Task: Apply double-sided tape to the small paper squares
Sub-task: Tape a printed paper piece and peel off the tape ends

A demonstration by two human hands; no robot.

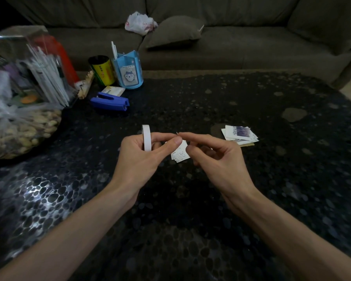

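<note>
Your left hand (pixel 141 159): fingers curled round the double-sided tape roll (pixel 146 138). Your right hand (pixel 218 159): fingers pinching its loose end.

Both arms are bare from the frame edge to the fingertips, with the left forearm (pixel 69 230) at 7 o'clock and the right forearm (pixel 282 230) at 5 o'clock. The wrists (pixel 234 196) are slim. The left hand (pixel 139 157) and right hand (pixel 217 157) have long, slender fingers (pixel 199 138). The left thumbnail (pixel 178 141) is short and plain.
</note>
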